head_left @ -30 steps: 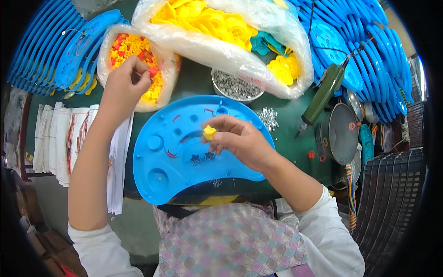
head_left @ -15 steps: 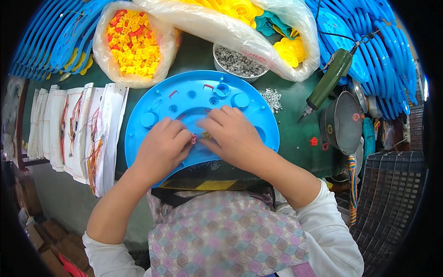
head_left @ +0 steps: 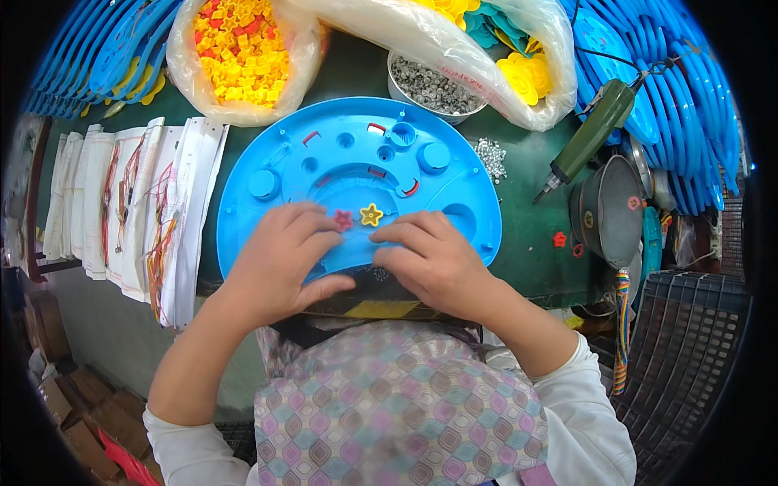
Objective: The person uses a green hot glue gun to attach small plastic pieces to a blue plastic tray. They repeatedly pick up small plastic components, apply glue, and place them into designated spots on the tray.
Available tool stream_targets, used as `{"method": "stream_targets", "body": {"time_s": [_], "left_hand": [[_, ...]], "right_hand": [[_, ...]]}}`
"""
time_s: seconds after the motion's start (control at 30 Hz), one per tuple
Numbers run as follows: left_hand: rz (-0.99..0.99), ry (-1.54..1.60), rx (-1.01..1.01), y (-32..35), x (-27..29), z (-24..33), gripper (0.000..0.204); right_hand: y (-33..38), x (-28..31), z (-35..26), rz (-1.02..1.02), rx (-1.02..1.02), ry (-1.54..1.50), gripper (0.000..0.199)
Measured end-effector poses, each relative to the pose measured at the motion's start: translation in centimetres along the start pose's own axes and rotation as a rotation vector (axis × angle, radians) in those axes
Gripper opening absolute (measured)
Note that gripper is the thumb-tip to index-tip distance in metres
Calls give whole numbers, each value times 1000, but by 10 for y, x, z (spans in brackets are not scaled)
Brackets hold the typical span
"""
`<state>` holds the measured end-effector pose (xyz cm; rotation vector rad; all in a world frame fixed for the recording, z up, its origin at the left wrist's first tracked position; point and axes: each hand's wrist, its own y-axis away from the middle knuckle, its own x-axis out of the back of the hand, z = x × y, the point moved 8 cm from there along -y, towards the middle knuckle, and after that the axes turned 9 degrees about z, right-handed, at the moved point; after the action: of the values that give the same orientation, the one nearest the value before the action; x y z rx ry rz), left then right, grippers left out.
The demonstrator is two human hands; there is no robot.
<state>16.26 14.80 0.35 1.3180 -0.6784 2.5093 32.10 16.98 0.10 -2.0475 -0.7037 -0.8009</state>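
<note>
A blue curved plastic panel (head_left: 243, 219) lies before me, its hollow side with round posts facing up. Two star-shaped plastic pieces sit side by side near its middle: a red star (head_left: 344, 219) and a yellow star (head_left: 371, 215). My left hand (head_left: 279, 259) is over the panel's left part, slightly blurred. Its fingers are stretched toward the red star, thumb apart, and I see nothing held. Just right of the yellow star is my right hand (head_left: 433, 263), fingers loosely bent and parted from the thumb, with nothing visible between them.
Behind the panel stand a bag of yellow and red pieces (head_left: 243, 69), a tub of grey parts (head_left: 429, 85) and small silvery screws (head_left: 490, 158). A green electric screwdriver (head_left: 596, 130) and a metal pan (head_left: 604, 211) are to the right. Wired white sheets (head_left: 138, 215) stand left.
My hands have drawn apart and back from the middle of the panel. Both stars now show uncovered there. The whole view has shifted slightly.
</note>
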Motion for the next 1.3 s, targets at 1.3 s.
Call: {"method": "stream_targets", "body": {"time_s": [1.3], "left_hand": [[294,-563,-136,22,-44,49,23]], "right_hand": [[16,-1,-18,141,2,191,12]]}}
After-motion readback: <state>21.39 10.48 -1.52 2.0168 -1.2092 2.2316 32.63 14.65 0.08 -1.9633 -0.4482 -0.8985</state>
